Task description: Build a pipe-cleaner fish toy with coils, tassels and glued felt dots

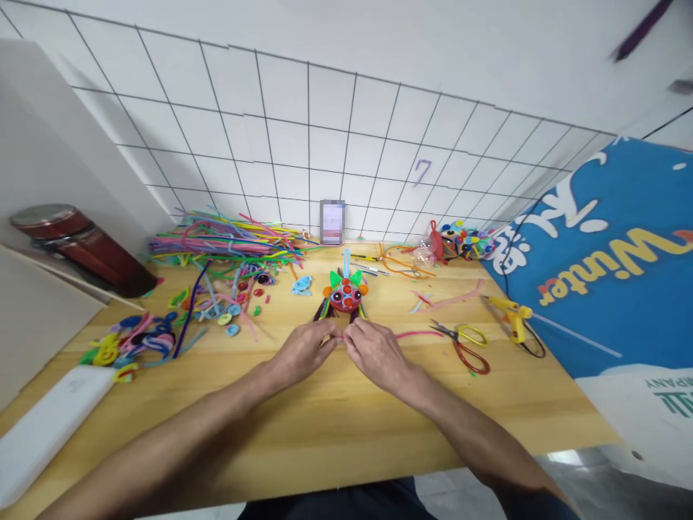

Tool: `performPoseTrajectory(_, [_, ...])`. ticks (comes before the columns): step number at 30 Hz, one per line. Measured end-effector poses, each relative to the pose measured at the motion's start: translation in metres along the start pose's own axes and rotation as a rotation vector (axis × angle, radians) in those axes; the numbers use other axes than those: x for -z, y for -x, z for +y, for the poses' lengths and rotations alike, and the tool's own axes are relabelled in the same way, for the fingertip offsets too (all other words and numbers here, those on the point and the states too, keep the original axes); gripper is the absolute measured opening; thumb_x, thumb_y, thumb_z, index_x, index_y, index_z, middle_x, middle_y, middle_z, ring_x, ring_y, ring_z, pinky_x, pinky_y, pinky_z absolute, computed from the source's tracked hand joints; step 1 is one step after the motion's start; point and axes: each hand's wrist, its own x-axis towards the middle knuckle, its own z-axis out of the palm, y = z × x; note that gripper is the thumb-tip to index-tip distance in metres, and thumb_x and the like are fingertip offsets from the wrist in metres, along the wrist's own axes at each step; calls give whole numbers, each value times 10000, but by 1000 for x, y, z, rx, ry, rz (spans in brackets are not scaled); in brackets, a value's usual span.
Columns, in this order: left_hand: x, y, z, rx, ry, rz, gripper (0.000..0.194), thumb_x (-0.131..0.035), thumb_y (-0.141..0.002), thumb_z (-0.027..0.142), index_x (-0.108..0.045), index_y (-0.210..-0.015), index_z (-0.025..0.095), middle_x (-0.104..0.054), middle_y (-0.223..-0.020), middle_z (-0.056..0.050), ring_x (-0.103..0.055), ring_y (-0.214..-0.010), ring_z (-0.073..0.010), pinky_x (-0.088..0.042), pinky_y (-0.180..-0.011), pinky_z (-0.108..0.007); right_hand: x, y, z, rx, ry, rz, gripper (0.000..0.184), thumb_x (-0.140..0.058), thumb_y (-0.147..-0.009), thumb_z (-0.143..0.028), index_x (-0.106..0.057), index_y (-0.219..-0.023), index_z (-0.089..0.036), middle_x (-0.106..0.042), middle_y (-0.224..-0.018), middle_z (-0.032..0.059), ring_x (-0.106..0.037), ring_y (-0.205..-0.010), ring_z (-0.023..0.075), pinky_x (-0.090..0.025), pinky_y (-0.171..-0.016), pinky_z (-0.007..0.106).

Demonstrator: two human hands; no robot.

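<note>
My left hand (pixel 310 349) and my right hand (pixel 377 354) meet fingertip to fingertip low over the middle of the wooden table. Both are closed in a pinch on a pink pipe cleaner (pixel 419 334), whose free length sticks out to the right past my right hand. The part between my fingers is mostly hidden. Just beyond the hands sits a red animal head made of pipe cleaners (pixel 346 295), with green ears, orange side pieces, a light blue loop on top and dark strands hanging down on both sides.
Scissors (pixel 460 345) and a yellow glue gun (pixel 512 316) lie to the right. A bundle of pipe cleaners (pixel 232 242) is at the back left, with loose coiled pieces before it. A phone (pixel 332 222) leans on the wall. A dark red flask (pixel 81 249) and white case (pixel 57 426) are left.
</note>
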Motion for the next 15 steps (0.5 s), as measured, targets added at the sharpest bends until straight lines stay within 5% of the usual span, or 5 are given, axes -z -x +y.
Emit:
performPoseTrajectory(5, [5,-6,17,-8,72,102,169,-578,-991,282,-692,-917,180,-643,-737,4,-521,-622,-116,-412,-641,-243,19,-10,2,-172,-386,69,123,-623,-961,-144,-640,-864,-217,-653,-789,-8,-580,-685,132,-430,-640,255])
performPoseTrajectory(11, [-9,-15,25,168,462,215,327,-641,-973,479,-662,-884,166,-545,-696,27,-427,-606,-103,-361,-580,-227,26,-19,3,-359,-752,120,126,-631,-956,-263,-653,-848,-204,-607,-707,-31,-517,-616,119,-403,-579,243])
performPoseTrajectory(15, [-12,-18,19,175,430,163,315,-634,-977,476,-671,-927,167,-492,-645,52,-394,-574,-99,-337,-553,-219,24,-18,10,-295,-614,107,136,-609,-954,-210,-623,-819,-209,-596,-714,-29,-517,-628,121,-405,-605,243])
